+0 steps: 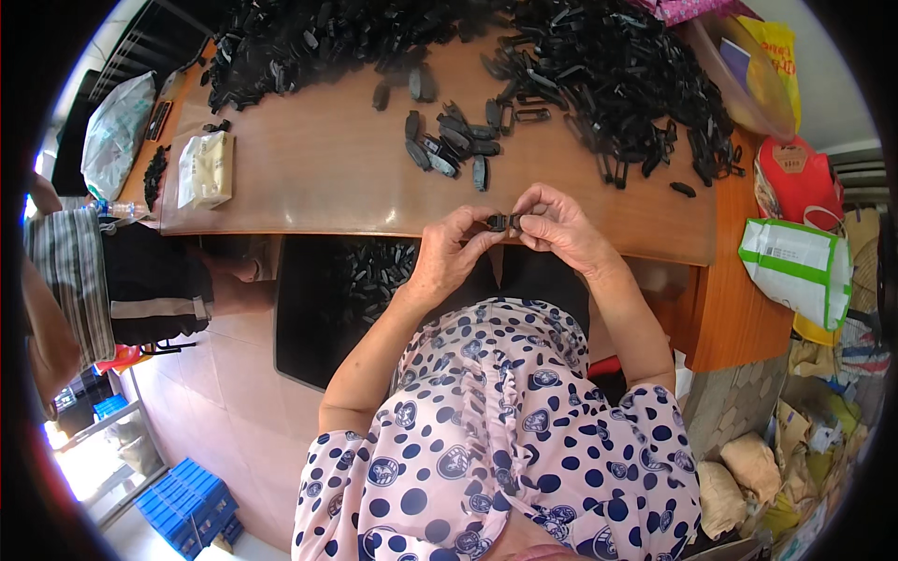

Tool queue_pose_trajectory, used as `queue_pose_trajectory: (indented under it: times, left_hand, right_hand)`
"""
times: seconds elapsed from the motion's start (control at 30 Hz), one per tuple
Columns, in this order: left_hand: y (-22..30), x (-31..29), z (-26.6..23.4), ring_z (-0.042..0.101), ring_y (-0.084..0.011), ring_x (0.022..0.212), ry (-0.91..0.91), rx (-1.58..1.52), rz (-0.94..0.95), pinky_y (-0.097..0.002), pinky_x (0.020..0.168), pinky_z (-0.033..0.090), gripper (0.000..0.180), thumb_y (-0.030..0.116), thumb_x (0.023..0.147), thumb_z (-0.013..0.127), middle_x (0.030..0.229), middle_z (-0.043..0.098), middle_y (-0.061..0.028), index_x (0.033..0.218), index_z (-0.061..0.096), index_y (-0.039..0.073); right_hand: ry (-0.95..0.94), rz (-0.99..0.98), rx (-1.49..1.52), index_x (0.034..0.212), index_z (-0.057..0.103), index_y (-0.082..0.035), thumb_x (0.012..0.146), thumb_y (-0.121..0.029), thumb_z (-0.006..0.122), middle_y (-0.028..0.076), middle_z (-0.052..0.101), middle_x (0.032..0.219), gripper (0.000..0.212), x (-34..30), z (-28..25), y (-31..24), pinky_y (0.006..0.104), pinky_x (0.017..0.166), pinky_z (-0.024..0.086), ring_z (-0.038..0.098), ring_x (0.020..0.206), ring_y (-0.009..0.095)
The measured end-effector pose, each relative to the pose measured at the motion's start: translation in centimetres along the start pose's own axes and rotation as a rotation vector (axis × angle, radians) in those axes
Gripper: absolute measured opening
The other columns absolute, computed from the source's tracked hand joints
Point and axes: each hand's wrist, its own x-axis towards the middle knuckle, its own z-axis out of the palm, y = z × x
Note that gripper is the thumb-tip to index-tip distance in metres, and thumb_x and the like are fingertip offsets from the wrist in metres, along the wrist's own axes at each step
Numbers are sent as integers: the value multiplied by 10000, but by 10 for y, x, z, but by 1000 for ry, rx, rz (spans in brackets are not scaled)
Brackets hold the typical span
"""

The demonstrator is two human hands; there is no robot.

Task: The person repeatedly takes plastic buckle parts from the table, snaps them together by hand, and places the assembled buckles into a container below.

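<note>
Two hands grip a small black piece (505, 222) at the near edge of a table (318, 173)

Nearest is the person's pale shirt (496, 411), printed with dark blue dots and round badges. Beyond it, the left hand (449, 251) pinches one end of the small black piece between thumb and fingers, while the right hand (566, 232) grips the other end the same way. The piece sits between the fingertips, seen against the table's near edge (the fingers hide part of it, so its full shape is hard to tell). Below the tabletop, to the left of the person's lap, a black tray (304, 323) has many small dark parts (376, 273) in it.

Farther in on the brown tabletop, past the hands, lies a loose cluster of black parts (454, 140). To its right spreads a large pile (636, 84) of similar pieces, some of them open frames, and another heap (309, 47) covers the far left. A pale tissue pack (208, 170) rests near the table's left end, with a clear plastic bag (119, 136) farther left.

Off the table's right end are a white bag with green trim (795, 266) and, beyond that, a red bag (802, 178).
</note>
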Motion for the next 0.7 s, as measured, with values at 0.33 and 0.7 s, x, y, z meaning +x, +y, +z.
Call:
queue_pose_trajectory:
  times: [0.33, 0.7]
  left_hand:
    - [11, -6, -6, 664, -161, 778, 0, 188, 133, -274, 686, 525, 174, 34, 831, 668, 873, 674, -84, 1000, 634, 6]
    - [25, -8, -11, 611, -299, 721, 42, 410, 433, -362, 643, 499, 247, 35, 706, 733, 795, 632, -120, 933, 634, 26]
  right_hand:
    - [-60, 119, -47, 978, 541, -55, 901, -100, 617, 3, 564, 784, 117, -1, 4, -5, 149, 516, 328, 476, 654, 40]
    - [-77, 301, -156, 916, 550, -65, 891, -124, 638, 10, 591, 776, 109, -1, 10, -14, 133, 466, 315, 493, 630, 44]
